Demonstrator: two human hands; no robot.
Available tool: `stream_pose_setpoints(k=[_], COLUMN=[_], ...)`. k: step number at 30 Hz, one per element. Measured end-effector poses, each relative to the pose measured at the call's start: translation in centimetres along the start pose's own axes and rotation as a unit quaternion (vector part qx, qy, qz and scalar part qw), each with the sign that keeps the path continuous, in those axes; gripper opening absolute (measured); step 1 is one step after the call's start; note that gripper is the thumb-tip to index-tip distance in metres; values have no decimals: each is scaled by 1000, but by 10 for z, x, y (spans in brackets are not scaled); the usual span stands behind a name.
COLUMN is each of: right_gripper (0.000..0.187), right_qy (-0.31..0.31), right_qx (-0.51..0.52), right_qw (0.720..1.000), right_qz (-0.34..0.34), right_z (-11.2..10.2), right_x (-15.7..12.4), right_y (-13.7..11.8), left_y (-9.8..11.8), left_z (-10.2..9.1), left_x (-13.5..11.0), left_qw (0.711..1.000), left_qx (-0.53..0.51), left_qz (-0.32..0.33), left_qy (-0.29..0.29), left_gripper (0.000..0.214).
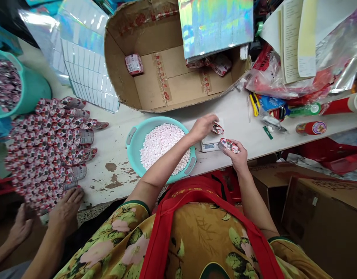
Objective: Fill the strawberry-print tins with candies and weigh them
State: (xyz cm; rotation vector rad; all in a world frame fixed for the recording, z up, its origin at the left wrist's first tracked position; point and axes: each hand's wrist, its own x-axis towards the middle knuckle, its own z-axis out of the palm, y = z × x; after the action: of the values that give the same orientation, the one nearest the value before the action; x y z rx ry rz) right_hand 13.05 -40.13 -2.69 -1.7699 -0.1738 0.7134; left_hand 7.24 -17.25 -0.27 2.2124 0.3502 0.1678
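Note:
My left hand (204, 126) reaches across the green basin to a small oval red-and-white printed container (217, 128) with a dark opening on top. Its fingers are bent and drawn together at the container's far edge; what they pinch, if anything, is too small to see. The container sits on a small white digital scale (210, 147). My right hand (239, 154) is closed around another such printed container (230, 145), just right of the scale's display. Left of the scale stands the green basin (132, 155), holding many small pale pink and white tablets (159, 145).
A cardboard box (146, 91) lies behind the basin. Many printed containers (50, 147) crowd the left, beside another person's hands (66, 203) and a green bucket (36, 87). Rightward lie a yellow cutter (254, 104), tape, plastic bags and a jar (310, 128). Cartons (320, 209) stand below the table's right edge.

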Motion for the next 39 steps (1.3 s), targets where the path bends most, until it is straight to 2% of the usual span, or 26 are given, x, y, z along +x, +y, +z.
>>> stream_pose_setpoints(k=[2,4,5,7,8,10,12,15,17,18,20,22,23,24,25,27,30,32,33,34,36,37,39], right_gripper=[59,58,57,57,57,57,57,57,57,57,57,57,57,57,57,58,58,59,59,59,58,59,61], right_qy=[16,38,49,68,78,93,107,120,120,119,116,114,113,111,108,100,84,71,62,53,34,27,21], right_qx=[6,14,17,21,24,33,41,41,41,43,50,57,60,63,66,67,56,47,43,38,23,13,-7], right_qw=[1000,999,999,997,997,995,993,992,992,992,992,992,992,992,992,993,995,996,997,998,999,999,999], right_qz=[-2,-9,-13,-18,-17,-16,-16,-21,-21,-20,-17,-15,-15,-14,-13,-10,-8,-15,-20,-25,-33,-35,-42], right_z=[-5,-10,-12,-16,-18,-19,-18,-15,-14,-13,-11,-9,-9,-8,-8,-6,-5,-5,-5,-5,-4,-2,4], right_x=[-3,-5,-6,-6,-5,-4,-3,-3,-5,-5,-7,-8,-8,-8,-8,-7,-4,-1,0,2,6,10,20], right_y=[1,3,4,7,8,10,12,11,10,10,9,9,9,9,9,10,11,12,12,12,11,11,9], left_y=[-10,-22,-28,-41,-47,-57,-65,-75,-82,-85,-91,-94,-94,-92,-88,-75,-46,-25,-15,-7,2,4,2], left_z=[-19,-42,-51,-61,-62,-58,-53,-53,-58,-60,-64,-66,-67,-66,-65,-59,-40,-21,-11,-1,14,17,13], left_x=[-23,-57,-75,-108,-121,-138,-147,-156,-163,-167,-173,-176,-174,-171,-165,-146,-101,-65,-48,-33,-10,-4,-4], left_qw=[997,983,970,941,932,929,939,949,933,910,841,783,770,769,778,822,930,984,992,988,967,960,962], left_qx=[15,87,131,189,198,187,160,58,-92,-185,-362,-474,-501,-508,-500,-443,-267,-89,4,89,205,232,237], left_qz=[-49,-138,-192,-280,-300,-299,-287,-309,-343,-362,-385,-383,-376,-369,-363,-343,-245,-155,-118,-90,-56,-48,-54], left_qy=[60,88,75,-8,-55,-114,-100,-8,55,80,114,126,123,119,116,107,56,-11,-50,-89,-143,-151,-120], left_gripper=[23,21,21,19,21,24,24,20,17,17,24,34,38,41,41,40,33,20,20,24,30,31,30])
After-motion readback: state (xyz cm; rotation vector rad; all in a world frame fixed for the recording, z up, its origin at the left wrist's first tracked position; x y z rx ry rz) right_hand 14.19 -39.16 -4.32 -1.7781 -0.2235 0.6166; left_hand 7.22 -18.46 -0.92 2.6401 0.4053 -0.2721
